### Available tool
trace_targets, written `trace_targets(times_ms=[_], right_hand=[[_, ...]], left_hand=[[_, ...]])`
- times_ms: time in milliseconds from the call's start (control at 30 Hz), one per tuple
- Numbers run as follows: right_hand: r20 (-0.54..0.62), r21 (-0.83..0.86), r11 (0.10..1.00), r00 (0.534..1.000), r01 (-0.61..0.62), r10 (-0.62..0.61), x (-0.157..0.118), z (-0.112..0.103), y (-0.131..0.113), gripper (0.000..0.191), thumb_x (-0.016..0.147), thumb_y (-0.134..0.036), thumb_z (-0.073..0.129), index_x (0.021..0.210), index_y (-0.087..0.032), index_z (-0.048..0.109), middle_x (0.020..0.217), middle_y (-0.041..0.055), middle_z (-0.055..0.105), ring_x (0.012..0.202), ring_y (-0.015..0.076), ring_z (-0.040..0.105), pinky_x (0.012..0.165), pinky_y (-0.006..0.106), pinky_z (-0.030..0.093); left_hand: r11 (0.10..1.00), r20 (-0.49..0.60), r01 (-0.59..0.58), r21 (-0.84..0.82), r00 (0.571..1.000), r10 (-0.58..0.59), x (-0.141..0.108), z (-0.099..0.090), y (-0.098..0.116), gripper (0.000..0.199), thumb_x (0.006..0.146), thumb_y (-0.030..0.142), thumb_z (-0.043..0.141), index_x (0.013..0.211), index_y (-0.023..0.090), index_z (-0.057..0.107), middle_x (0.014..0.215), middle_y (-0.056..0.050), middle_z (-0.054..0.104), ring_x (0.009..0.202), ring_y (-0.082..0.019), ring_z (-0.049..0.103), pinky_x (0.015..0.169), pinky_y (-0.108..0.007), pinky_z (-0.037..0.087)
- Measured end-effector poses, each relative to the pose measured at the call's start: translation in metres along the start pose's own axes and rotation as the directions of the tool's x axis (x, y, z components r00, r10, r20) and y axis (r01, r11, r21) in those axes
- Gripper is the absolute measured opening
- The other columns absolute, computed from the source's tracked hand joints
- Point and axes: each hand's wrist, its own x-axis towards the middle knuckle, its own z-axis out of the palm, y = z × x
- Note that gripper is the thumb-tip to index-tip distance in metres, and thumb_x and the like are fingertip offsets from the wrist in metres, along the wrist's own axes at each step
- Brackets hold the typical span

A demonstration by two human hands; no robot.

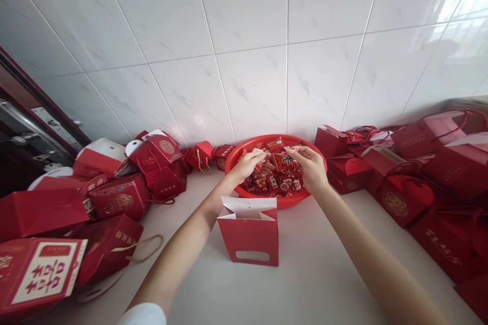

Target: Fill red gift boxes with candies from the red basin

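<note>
A red plastic basket (297, 200) stands near the wall, filled with small red wrapped candies (263, 183). My left hand (247, 166) is over the basket's left side, its fingers closed on a small red-and-white wrapped candy (261, 163). Over the right side, my right hand (311, 166) pinches a small wrapped candy, mostly covered by the fingers. Between my forearms, in front of the basket, an upright red paper box (247, 236) has its top open. White lining shows inside it, and an oval cutout is low on its front. Neither hand touches this box.
Red gift boxes, several with cord handles, are heaped along the left (118, 198) and the right (404, 198) of the white tabletop (305, 274). A white tiled wall (251, 91) rises behind the basket. Dark framing with a metal bar (23, 119) is at far left.
</note>
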Motion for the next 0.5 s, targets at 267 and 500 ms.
trace_targets(times_ms=[267,500], right_hand=[[-0.017,0.046,0.998,0.999,-0.029,0.03,0.0024,-0.0015,-0.0002,0.04,0.052,-0.047,0.091,0.07,-0.02,0.067,0.072,0.0002,0.068,0.064,0.015,0.058,0.054,0.028,0.043],[-0.067,0.107,0.994,0.998,0.021,-0.014,0.0075,-0.0046,0.0042,0.037,0.056,-0.049,0.088,0.07,-0.022,0.067,0.069,-0.0021,0.066,0.066,0.0157,0.06,0.061,0.029,0.048]], left_hand=[[1.0,0.124,0.018,0.019,0.992,-0.021,-0.002,0.0011,0.0021,0.034,0.09,0.035,0.061,0.12,0.021,0.07,0.096,-0.006,0.075,0.096,-0.022,0.071,0.091,-0.036,0.053],[0.98,0.311,0.069,0.185,0.942,-0.125,-0.0004,0.0022,-0.0014,0.033,0.077,0.019,0.065,0.109,0.018,0.072,0.089,-0.005,0.078,0.09,-0.022,0.071,0.089,-0.033,0.051]])
